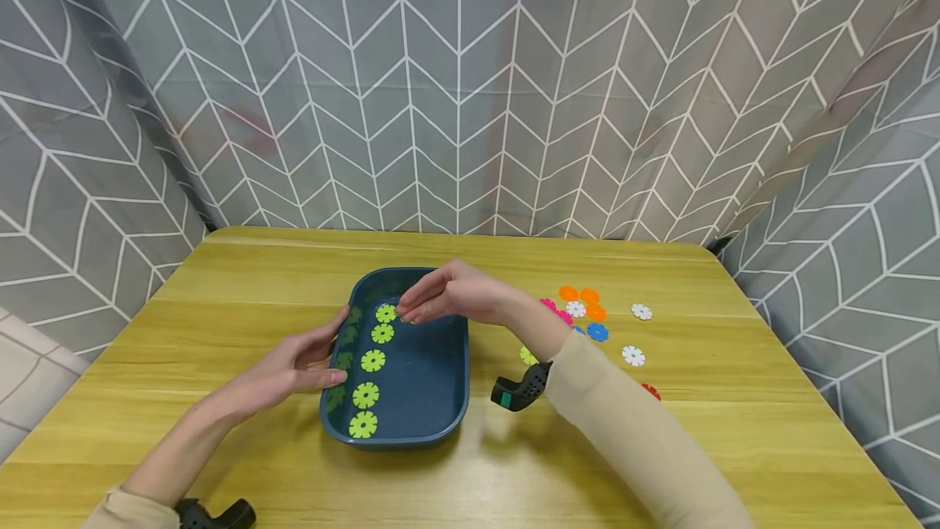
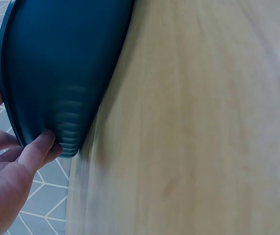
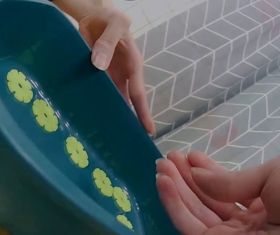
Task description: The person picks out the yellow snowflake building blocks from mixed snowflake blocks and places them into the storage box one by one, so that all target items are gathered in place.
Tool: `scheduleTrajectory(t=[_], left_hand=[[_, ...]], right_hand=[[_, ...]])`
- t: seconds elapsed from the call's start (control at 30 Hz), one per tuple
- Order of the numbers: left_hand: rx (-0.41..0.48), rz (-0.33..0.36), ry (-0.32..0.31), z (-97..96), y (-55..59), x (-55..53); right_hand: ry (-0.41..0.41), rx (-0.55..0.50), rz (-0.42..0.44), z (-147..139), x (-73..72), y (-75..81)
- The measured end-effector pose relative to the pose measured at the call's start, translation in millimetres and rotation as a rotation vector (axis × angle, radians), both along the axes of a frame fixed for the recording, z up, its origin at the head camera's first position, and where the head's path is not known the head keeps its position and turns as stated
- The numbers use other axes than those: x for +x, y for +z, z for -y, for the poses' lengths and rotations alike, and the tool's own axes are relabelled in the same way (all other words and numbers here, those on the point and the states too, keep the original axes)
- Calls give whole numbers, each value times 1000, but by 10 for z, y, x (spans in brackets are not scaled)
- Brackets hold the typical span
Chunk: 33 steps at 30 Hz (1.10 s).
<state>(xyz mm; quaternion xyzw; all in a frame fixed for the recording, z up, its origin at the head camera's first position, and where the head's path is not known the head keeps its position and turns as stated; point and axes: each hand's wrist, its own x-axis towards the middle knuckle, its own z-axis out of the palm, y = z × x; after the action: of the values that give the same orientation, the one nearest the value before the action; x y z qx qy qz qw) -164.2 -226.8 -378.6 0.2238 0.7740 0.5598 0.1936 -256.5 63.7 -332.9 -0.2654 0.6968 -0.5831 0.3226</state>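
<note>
A dark teal plastic tray point(image 1: 422, 382) stands on the table. My left hand point(image 1: 312, 357) grips its left wall, thumb over the rim and fingers outside, as the left wrist view also shows. Along the tray's left side runs a row of several yellow-green notched plastic discs point(image 1: 373, 361). Over the tray's far end is my right hand point(image 1: 448, 294), its fingers together and gently bent, fingertips beside the farthest green disc point(image 1: 386, 313). In the right wrist view the thumb lies close over those fingers point(image 3: 179, 188), with no disc visible between them.
Right of the tray lie loose discs: orange point(image 1: 590, 295), pink point(image 1: 548, 304), blue point(image 1: 598, 331), white point(image 1: 633, 356), and a red one point(image 1: 651, 391) partly behind the right sleeve. One yellow-green disc point(image 1: 527, 356) shows beside the right forearm. A patterned curtain point(image 1: 455, 104) hangs behind the table.
</note>
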Motion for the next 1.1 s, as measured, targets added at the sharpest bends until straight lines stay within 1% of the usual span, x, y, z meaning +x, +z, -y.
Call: scheduleTrajectory(t=[0.17, 0.27, 0.37, 0.47, 0.57, 0.8, 1.1], left_hand=[[-10, -7, 9, -2, 5, 5], [-10, -8, 12, -5, 7, 7], [-6, -7, 10, -7, 5, 7], [-2, -4, 8, -9, 3, 4], [-3, -11, 10, -10, 2, 0], [-1, -22, 10, -13, 2, -4], [-4, -15, 11, -14, 8, -3]], right_hand=[[61, -22, 8, -124, 36, 24], [79, -41, 10, -222, 60, 26], [81, -65, 3, -340, 83, 17], [62, -73, 3, -468, 114, 11], [38, -71, 25, -592, 147, 0], [-15, -73, 66, -889, 200, -106], [-112, -4, 40, -1222, 260, -252]])
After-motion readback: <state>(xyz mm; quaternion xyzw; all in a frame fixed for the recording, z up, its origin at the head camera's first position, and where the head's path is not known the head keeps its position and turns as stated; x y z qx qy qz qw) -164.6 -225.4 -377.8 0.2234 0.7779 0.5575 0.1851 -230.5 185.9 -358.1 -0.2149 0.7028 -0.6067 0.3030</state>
